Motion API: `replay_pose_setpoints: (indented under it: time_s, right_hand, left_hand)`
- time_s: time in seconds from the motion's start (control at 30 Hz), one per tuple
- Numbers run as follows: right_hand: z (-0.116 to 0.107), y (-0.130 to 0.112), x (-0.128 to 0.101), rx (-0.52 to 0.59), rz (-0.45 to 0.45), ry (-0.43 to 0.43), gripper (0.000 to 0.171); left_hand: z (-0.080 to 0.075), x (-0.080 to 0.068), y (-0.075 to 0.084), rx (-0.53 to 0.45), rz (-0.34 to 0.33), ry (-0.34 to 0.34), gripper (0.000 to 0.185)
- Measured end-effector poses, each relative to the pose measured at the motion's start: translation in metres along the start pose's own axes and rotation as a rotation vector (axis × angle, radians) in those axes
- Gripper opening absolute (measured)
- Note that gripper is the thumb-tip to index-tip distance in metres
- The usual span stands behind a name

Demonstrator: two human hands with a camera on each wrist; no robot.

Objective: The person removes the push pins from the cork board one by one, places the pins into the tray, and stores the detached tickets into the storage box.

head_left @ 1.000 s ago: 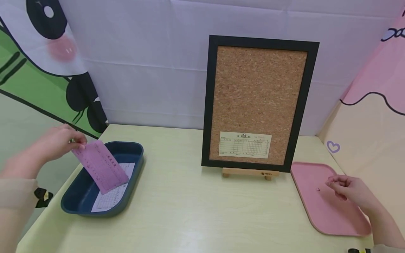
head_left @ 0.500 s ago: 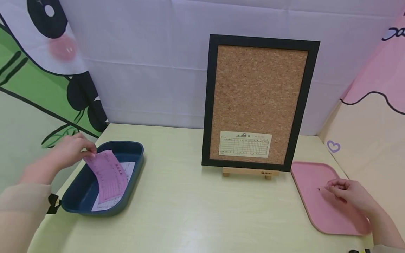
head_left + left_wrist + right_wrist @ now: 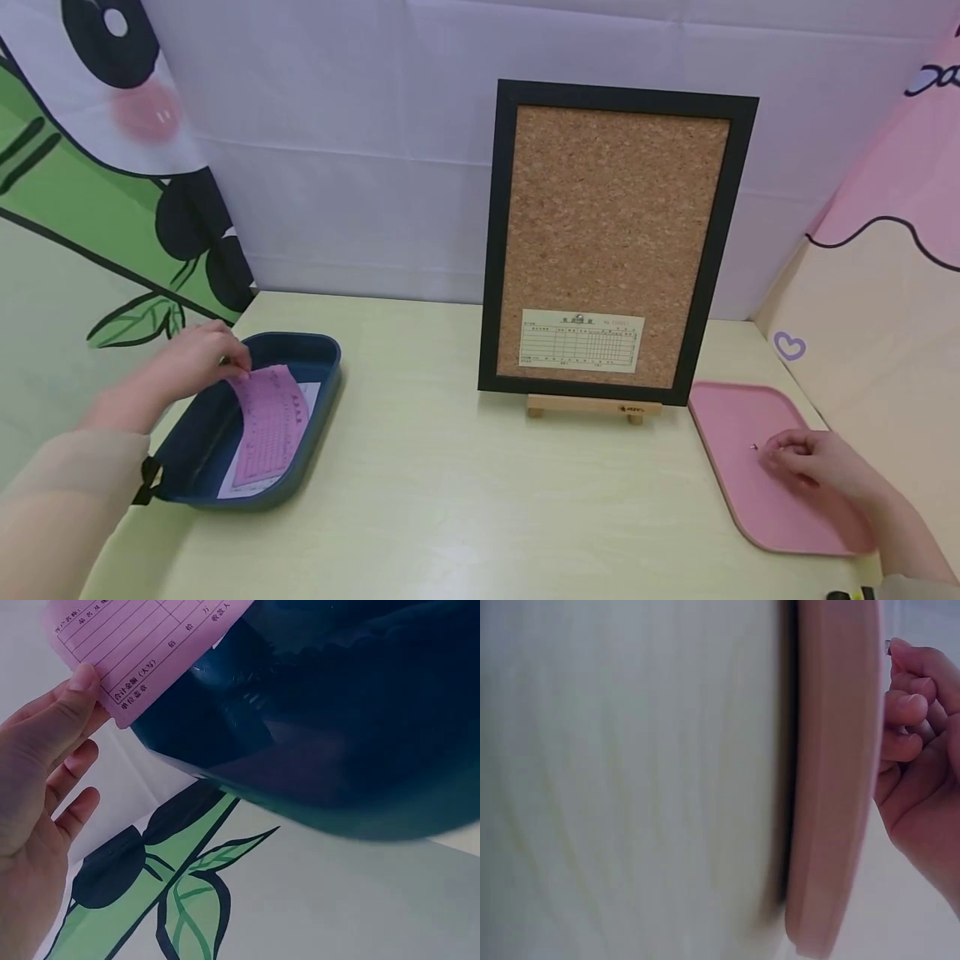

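- Slip, pink (image 3: 272,421), hangs bowed over a white sheet (image 3: 228,486) in the blue tray (image 3: 197,457), left; I see the left hand (image 3: 197,358) pinching its far end.
- Right hand (image 3: 825,464): fingers curled near a tiny metallic piece (image 3: 753,447), pink tray (image 3: 795,533), right; grasping it or not, I cannot tell.
- Risks: over-bending could crease the slip; a nudge could scatter the metallic piece.

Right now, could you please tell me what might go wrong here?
The pink slip, pinched near one corner by the left hand, could crease. Because it overlaps the white sheet in the blue tray, both might shift together. The tiny object near the right hand could be knocked.
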State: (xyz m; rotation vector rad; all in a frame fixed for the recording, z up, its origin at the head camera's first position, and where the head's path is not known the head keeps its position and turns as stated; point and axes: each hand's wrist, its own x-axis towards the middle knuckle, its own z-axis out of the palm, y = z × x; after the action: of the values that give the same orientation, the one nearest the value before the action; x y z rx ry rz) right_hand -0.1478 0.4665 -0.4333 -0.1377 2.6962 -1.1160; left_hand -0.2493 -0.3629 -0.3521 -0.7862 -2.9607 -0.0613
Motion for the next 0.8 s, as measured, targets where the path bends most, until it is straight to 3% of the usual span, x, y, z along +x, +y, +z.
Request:
replay_pose_setpoints:
  time_s: [0.13,0.33,0.67,0.8]
  right_hand:
    - [0.001,0.000,0.002,0.011,-0.083,-0.051,0.020]
    - [0.001,0.002,0.003,0.000,-0.131,-0.102,0.009]
    - [0.000,0.009,0.007,-0.047,-0.247,-0.112,0.003]
    - [-0.002,0.012,0.008,-0.062,-0.241,-0.109,0.003]
  left_hand:
    - [0.002,0.003,0.001,0.002,0.000,-0.039,0.017]
    - [0.005,0.009,0.003,-0.001,0.016,-0.074,0.019]
    - [0.011,0.017,0.001,0.038,0.069,-0.101,0.019]
    - [0.011,0.020,0.003,0.039,0.086,-0.122,0.019]
